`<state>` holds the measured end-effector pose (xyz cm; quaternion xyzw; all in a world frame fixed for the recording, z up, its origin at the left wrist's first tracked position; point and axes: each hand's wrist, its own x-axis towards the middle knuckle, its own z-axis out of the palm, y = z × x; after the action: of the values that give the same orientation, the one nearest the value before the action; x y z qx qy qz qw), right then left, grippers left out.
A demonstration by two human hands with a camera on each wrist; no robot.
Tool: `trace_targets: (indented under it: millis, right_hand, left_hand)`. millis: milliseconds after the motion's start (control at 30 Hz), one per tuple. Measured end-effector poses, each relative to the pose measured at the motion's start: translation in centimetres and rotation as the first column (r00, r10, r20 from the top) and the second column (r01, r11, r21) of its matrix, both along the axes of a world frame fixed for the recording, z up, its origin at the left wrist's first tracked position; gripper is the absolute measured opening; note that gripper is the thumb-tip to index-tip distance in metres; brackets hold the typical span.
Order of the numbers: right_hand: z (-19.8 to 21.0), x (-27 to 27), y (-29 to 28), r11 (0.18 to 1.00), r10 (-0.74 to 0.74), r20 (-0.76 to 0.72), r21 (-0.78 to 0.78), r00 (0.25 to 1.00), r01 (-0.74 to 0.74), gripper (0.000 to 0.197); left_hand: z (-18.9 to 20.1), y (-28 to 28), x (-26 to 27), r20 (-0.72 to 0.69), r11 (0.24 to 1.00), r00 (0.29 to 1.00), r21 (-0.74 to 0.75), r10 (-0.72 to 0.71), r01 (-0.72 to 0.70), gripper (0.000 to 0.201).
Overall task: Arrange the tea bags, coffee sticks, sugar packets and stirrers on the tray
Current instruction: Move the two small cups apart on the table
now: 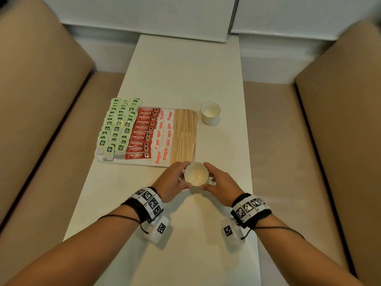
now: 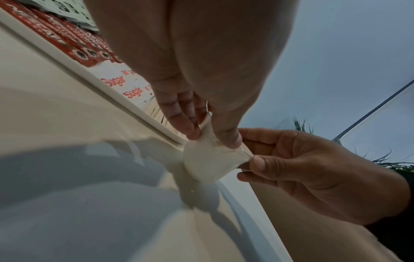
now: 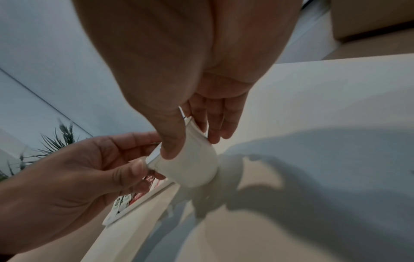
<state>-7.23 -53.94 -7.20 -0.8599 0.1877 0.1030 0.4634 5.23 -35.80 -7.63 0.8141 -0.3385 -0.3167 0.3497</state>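
A white tray [image 1: 132, 163] holds green tea bags [image 1: 117, 129], red coffee sticks [image 1: 142, 133], white sugar packets [image 1: 164, 135] and wooden stirrers [image 1: 184, 135] in neat columns. Just in front of the tray's right corner, both hands hold one small white cup [image 1: 196, 174] by its rim. My left hand [image 1: 182, 175] pinches the left side and my right hand [image 1: 208, 176] the right. In the wrist views the cup [image 2: 208, 164] [image 3: 192, 170] sits at or just above the glossy table. It looks empty.
A second white cup [image 1: 210, 111] with a gold rim stands on the table right of the tray's far end. The narrow white table [image 1: 185, 69] runs between two beige sofas [image 1: 41, 100]. White blinds hang at the back.
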Motion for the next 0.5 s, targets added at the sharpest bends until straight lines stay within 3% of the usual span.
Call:
trace_targets:
  millis: [300,500]
  right_hand:
    - [3.4,4.3,-4.5,0.996,-0.080,0.104,-0.024,0.991,0.083,0.069]
    - [2.3,6.9,-7.2,0.994,-0.099,0.113,-0.039,0.989,0.104,0.057]
  left_hand:
    - [3.0,-5.6,4.8,0.069,0.998,0.997,-0.065,0.033,-0.028,0.070]
    - [3.3,-9.0,6.7,0.077,0.995,0.996,-0.082,0.055,-0.049,0.059]
